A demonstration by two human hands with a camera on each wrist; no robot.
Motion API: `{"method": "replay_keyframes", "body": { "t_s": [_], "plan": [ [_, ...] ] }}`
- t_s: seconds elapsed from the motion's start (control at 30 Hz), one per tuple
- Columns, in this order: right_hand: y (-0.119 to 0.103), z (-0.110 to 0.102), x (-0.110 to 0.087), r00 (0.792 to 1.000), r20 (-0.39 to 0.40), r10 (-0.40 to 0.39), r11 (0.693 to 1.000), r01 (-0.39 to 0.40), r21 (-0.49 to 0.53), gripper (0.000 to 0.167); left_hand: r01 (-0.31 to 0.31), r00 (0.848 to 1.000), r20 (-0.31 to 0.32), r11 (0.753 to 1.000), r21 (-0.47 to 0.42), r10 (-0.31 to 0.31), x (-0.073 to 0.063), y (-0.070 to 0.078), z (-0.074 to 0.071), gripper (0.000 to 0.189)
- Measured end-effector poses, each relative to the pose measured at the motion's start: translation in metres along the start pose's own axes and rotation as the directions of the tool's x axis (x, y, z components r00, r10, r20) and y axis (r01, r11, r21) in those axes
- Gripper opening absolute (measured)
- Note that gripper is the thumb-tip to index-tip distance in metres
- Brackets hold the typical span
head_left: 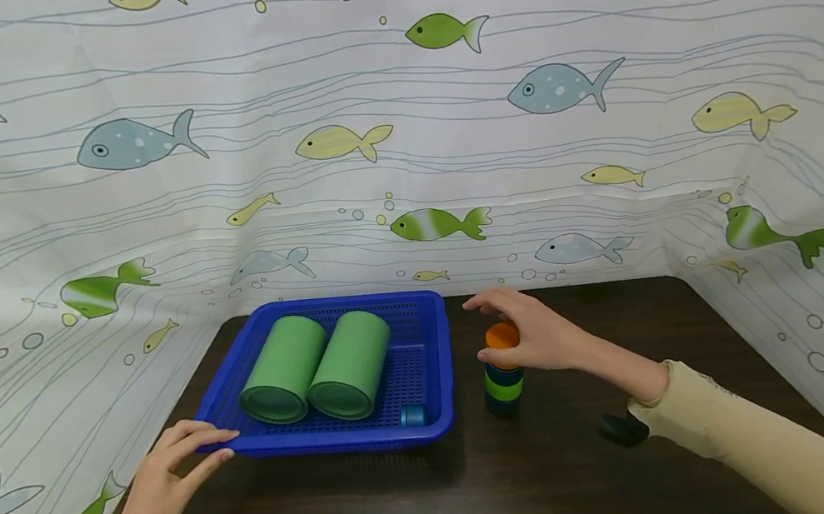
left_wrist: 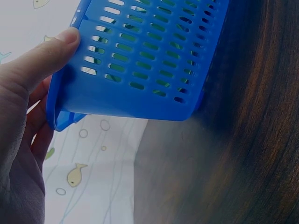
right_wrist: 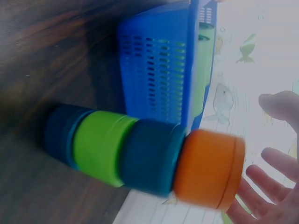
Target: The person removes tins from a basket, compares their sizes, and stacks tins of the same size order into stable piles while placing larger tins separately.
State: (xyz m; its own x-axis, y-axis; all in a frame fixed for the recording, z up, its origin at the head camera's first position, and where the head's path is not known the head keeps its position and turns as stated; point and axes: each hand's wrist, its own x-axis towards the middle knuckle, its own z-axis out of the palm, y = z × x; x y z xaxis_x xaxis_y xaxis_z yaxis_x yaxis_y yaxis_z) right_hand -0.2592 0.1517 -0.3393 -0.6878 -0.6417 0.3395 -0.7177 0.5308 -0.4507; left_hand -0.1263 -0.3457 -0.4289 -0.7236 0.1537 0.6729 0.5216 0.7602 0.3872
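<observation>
At the front left corner of a blue plastic basket point(head_left: 326, 440), my left hand point(head_left: 164, 477) pinches the rim; the left wrist view has the thumb point(left_wrist: 58, 49) outside it and the fingers behind. To the basket's right, a stack of short round pieces stands upright on the table: dark blue at the bottom, then a lime green piece point(right_wrist: 103, 147), a teal-blue piece point(right_wrist: 152, 157) and an orange piece point(right_wrist: 210, 169) on top. My right hand point(head_left: 541, 334) is at the top of this stack, its thumb and fingers spread wide around the orange piece.
Two large green cylinders point(head_left: 289, 358) lie side by side in the basket, and a small blue round piece point(head_left: 414, 415) sits in its front right corner. Fish-printed white sheeting point(head_left: 447, 161) walls the dark wooden table point(head_left: 541, 478) at the back and sides.
</observation>
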Motion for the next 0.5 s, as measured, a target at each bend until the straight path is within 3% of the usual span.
{"method": "replay_keyframes", "body": {
  "t_s": [0.27,0.5],
  "plan": [
    [-0.030,0.006,0.029,0.990,0.141,-0.029,0.996,0.040,-0.075,0.057,0.000,1.000,0.001,1.000,-0.010,0.001,0.000,0.001,0.001,0.041],
    [-0.052,0.019,0.053,0.947,0.308,-0.088,0.984,0.131,-0.124,0.056,0.008,1.000,0.002,1.000,0.003,-0.008,-0.001,-0.001,0.000,0.040]
  ]
}}
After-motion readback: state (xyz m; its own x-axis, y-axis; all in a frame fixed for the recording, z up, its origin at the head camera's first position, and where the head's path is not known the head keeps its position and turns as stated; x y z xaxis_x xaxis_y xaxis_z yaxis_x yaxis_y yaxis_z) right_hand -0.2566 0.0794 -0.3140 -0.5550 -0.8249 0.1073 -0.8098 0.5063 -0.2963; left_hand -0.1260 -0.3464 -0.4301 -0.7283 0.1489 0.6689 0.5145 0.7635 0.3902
